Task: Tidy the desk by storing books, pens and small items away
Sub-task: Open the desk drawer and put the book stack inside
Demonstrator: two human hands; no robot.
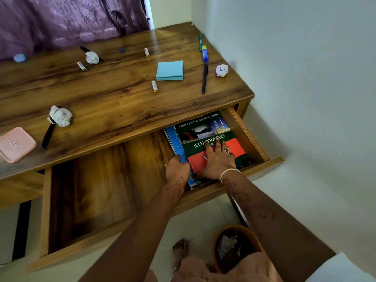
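Note:
The wooden drawer [252, 131] is pulled out from under the desk [114, 94]. At its right end lies a green and red illustrated book [205, 129] on top of a blue spiral notebook [173, 139]. My right hand [217, 157] rests flat on the book's cover, fingers spread. My left hand [177, 169] grips the near left edge of the books. On the desk lie a black pen [204, 78], a blue sticky-note pad [170, 70], a blue glue stick [204, 53], a teal pen [200, 41] and small batteries [154, 86].
Crumpled paper balls [60, 116] [221, 70] [92, 57] lie on the desk, along with a pink case [16, 144] at the left edge and black markers [47, 135]. A yellow waste bin [236, 245] stands on the floor by my foot. The wall is close on the right.

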